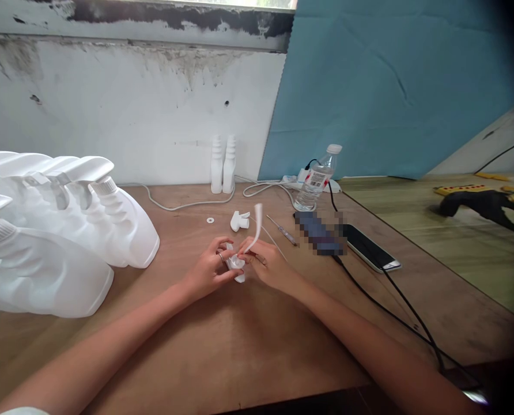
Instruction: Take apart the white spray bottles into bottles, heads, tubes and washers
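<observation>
Near the middle of the table, my left hand (216, 266) is closed around a small white plastic part (240, 276), with a ring on one finger. My right hand (263, 260) pinches a curved white strip (258, 222) at its lower end, right against that part; the strip's free end points up. Just beyond my hands lies a white trigger-shaped piece (240, 221). To its left is a small white washer (210, 220). A screwdriver (283, 231) lies to the right of my hands, and a thin tube (274, 242) lies beside it.
Large white spray bottles (127, 230) stand at the left. Two narrow white bottles (229, 167) stand by the wall. A water bottle (315, 181), a power strip (335, 186), a blurred-out device (320, 233) and a phone (369, 248) with black cables (406, 294) are on the right.
</observation>
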Action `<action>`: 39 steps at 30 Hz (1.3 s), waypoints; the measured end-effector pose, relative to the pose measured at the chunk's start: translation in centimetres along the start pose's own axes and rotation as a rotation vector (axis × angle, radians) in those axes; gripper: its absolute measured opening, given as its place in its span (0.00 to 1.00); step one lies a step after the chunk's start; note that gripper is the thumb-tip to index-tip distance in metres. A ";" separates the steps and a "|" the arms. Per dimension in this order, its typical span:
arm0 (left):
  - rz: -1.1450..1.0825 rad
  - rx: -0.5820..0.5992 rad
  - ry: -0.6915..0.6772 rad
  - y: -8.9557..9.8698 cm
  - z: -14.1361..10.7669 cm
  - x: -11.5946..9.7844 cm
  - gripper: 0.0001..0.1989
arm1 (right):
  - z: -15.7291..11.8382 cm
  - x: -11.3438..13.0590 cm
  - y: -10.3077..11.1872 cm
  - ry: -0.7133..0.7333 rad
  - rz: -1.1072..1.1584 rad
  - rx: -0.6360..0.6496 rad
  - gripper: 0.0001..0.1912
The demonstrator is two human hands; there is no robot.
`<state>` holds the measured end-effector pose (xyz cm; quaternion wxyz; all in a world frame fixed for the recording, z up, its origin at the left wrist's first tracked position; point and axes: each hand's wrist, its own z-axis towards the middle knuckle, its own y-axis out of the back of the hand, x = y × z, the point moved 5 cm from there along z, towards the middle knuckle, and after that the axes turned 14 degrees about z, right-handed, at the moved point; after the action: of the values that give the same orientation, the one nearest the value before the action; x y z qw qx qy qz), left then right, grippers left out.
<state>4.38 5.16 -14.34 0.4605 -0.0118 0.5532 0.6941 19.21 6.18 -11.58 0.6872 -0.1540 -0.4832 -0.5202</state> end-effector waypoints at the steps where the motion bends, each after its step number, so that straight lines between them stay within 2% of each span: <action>1: 0.000 0.000 0.004 0.0 0.0 0.0 0.15 | 0.1 0.0 0.0 0.009 -0.006 -0.002 0.08; 4: 0.005 0.002 0.014 -0.2 0.1 0.1 0.15 | 0.2 0.2 -0.2 0.039 -0.032 0.009 0.08; 8: -0.011 0.013 0.024 -0.2 0.0 0.0 0.11 | 0.0 0.8 -1.0 0.151 -0.079 0.070 0.10; 10: -0.025 0.006 0.029 0.0 -0.1 0.0 0.11 | -0.3 0.8 -1.2 0.167 -0.061 0.054 0.09; 13: -0.075 -0.033 0.054 0.5 0.0 0.0 0.12 | -0.9 0.2 -1.0 0.118 -0.003 -0.004 0.08; 14: -0.108 -0.052 0.077 0.6 0.1 0.1 0.13 | -1.0 0.0 -0.8 0.094 0.025 -0.015 0.10; 15: -0.151 -0.071 0.112 0.8 0.2 0.2 0.13 | -1.2 -0.2 -0.7 0.071 0.047 -0.015 0.18; 17: -0.247 -0.107 0.195 0.9 0.5 0.3 0.14 | -1.5 -0.4 -0.5 0.041 0.046 0.003 0.39; 18: -0.287 -0.123 0.231 0.9 0.8 0.2 0.15 | -1.6 -0.4 -0.4 0.038 0.018 0.011 0.47; 19: -0.312 -0.130 0.254 0.9 1.1 0.0 0.16 | -1.6 -0.4 -0.3 0.038 -0.021 0.010 0.50; 21: -0.322 -0.116 0.243 0.9 2.2 -0.8 0.17 | -1.6 -0.3 0.4 0.051 -0.098 -0.064 0.41; 24: -0.267 -0.101 0.180 1.6 4.9 -1.1 0.21 | -1.7 -0.2 2.6 0.102 -0.173 -0.294 0.24; 26: -0.184 -0.207 0.245 2.8 7.4 0.6 0.23 | -1.7 -0.4 4.5 0.110 -0.211 -0.432 0.22; 30: -0.029 -0.440 0.491 5.3 13.3 7.0 0.18 | -1.8 -1.2 8.9 0.084 -0.236 -0.675 0.21; 32: 0.058 -0.516 0.585 6.1 16.1 9.9 0.20 | -2.0 -1.6 10.8 0.080 -0.246 -0.759 0.18; 34: 0.125 -0.537 0.638 6.3 18.3 12.1 0.29 | -2.2 -1.5 12.4 0.093 -0.286 -0.823 0.15; 36: 0.170 -0.510 0.671 6.0 19.9 13.5 0.36 | -2.5 -1.3 13.7 0.112 -0.335 -0.881 0.13; 39: 0.214 -0.433 0.690 5.3 21.2 14.8 0.35 | -3.0 -1.1 15.2 0.098 -0.384 -0.926 0.13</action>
<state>2.88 31.18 -9.91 0.1605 -0.2825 0.5145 0.7935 33.84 10.88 -9.49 0.4605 -0.3261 -0.1884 -0.8038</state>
